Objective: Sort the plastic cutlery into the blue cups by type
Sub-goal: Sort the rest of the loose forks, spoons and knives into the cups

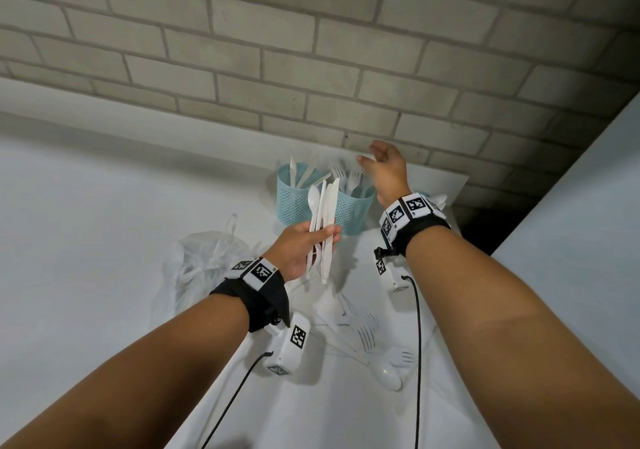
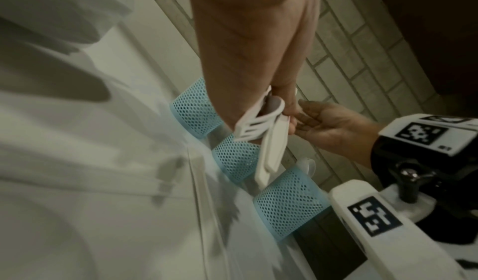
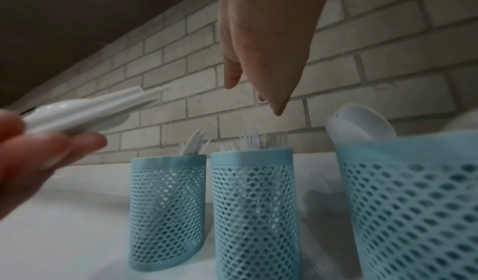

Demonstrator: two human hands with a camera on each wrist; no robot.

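My left hand (image 1: pixel 301 244) grips a bundle of white plastic cutlery (image 1: pixel 323 220), a spoon and several knives, held in front of the blue mesh cups. Three cups stand in a row by the brick wall: the left cup (image 3: pixel 168 208) holds knives, the middle cup (image 3: pixel 253 212) holds forks, the right cup (image 3: pixel 408 202) holds spoons. My right hand (image 1: pixel 384 168) hovers above the fork cup (image 1: pixel 353 206) with relaxed fingers (image 3: pixel 276 104) pointing down and nothing in them. In the head view my right wrist hides most of the spoon cup.
Loose forks (image 1: pixel 367 337) and a spoon (image 1: pixel 388 374) lie on the white table (image 1: pixel 104 240) under my forearms. A crumpled clear plastic bag (image 1: pixel 204 261) sits to the left. The brick wall (image 1: pixel 311 67) stands right behind the cups.
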